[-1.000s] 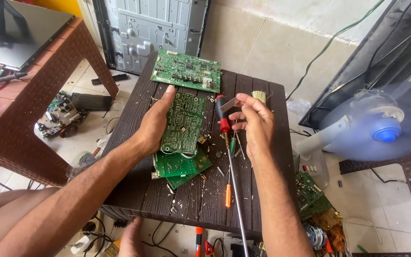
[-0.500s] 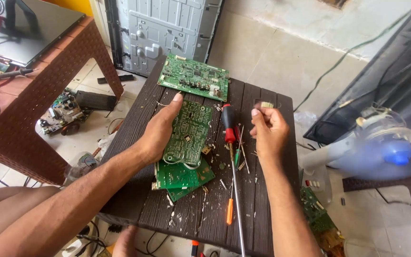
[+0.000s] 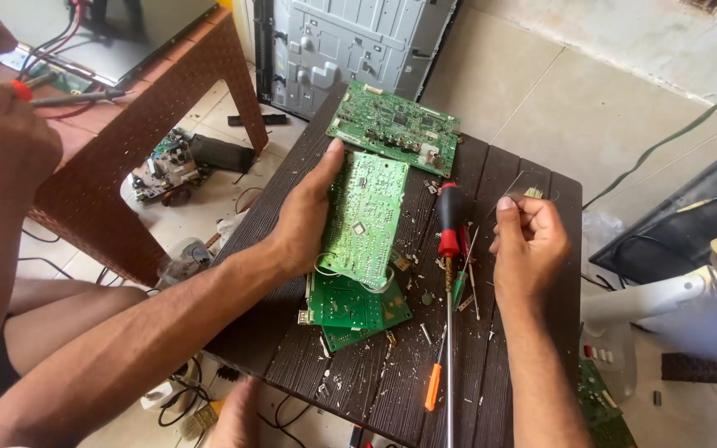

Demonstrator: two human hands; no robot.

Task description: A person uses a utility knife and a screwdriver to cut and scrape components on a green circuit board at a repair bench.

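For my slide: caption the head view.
Left hand steadies a green circuit board; right hand pinches a small component.

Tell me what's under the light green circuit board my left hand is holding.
Under the light green circuit board, held by the left hand, two darker green boards lie stacked on the dark table. Their covered parts are hidden.

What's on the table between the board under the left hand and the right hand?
Head view: a red-and-black screwdriver lies between the pale green board and the right hand, amid small bits of debris.

A pale green rectangular circuit board lies solder-side up on the dark slatted desk, overlapping darker green boards.
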